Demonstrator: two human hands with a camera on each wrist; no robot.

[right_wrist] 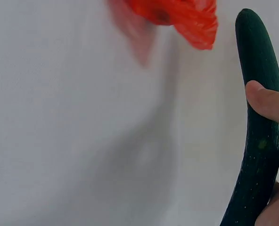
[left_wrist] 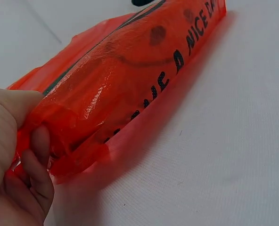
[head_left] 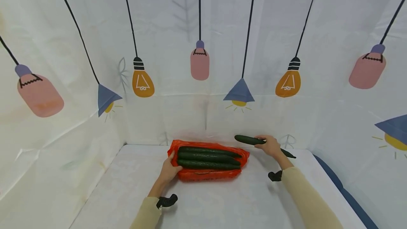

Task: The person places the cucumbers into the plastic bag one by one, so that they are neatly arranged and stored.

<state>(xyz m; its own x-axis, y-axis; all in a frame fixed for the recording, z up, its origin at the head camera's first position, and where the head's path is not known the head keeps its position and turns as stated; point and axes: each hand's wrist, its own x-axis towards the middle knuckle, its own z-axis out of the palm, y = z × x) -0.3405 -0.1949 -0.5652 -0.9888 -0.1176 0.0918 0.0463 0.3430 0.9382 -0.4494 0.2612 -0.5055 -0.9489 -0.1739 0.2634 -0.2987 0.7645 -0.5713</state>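
Note:
In the head view an orange-red plastic bag (head_left: pixel 208 176) lies on the table with three dark green cucumbers (head_left: pixel 208 157) side by side in its opening. My left hand (head_left: pixel 167 171) grips the bag's left end; in the left wrist view, thumb and curled fingers bunch the film (left_wrist: pixel 116 80), which bears black print. To the right, my right hand (head_left: pixel 270 146) holds another cucumber (head_left: pixel 248 139) above the table, apart from the bag. The right wrist view shows the thumb lying across this slightly curved cucumber (right_wrist: pixel 259 141), with the other fingers partly hidden behind it.
A white-covered table (head_left: pixel 222 204) extends beneath the hands. Behind it and at both sides hangs a pale curtain (head_left: pixel 178 116) printed with lamps and bulbs. Something dark blue (head_left: pixel 344 193) runs along the table's right edge. Each wrist wears a black device (head_left: pixel 167 200).

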